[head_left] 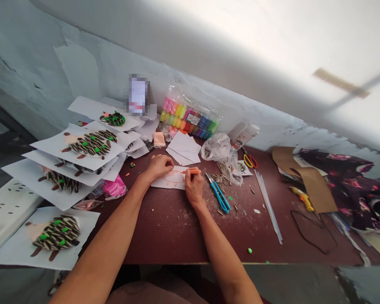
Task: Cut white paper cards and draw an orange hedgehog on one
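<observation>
Bearing orange outlines, white paper [167, 179]

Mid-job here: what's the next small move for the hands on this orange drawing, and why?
Probably draw one more short stroke with the orange marker in the right hand, while the left hand pins the paper sheet. The tip sits at the drawing, and the sheet shows only an orange outline, unlike the seed-covered hedgehog pictures nearby.
</observation>
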`<state>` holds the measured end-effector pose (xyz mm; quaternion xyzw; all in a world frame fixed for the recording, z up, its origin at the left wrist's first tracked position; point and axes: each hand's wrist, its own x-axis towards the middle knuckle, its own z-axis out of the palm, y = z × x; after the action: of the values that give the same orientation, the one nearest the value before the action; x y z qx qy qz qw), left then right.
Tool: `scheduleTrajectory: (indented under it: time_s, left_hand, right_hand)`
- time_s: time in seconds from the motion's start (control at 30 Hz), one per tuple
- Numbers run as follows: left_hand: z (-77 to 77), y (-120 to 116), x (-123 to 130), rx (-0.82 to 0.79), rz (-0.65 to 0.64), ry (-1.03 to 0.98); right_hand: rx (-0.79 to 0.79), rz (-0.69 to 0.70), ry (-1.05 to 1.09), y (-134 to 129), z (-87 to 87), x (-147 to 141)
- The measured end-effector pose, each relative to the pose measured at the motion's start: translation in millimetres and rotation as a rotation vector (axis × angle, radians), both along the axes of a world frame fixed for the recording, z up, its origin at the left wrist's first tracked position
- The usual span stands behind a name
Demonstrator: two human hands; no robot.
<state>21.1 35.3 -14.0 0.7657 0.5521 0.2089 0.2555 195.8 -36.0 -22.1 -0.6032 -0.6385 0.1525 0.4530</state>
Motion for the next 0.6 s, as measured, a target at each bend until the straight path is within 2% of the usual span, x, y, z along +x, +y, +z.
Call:
scheduleTrajectory:
  time_s: [0.6]
  left_hand:
    - [5.6,-2.5,0.6,-0.007,-0.004,0.027]
  right_hand:
    - [-0.037,0.029,-0.053,1.2,-1.9,-0.4]
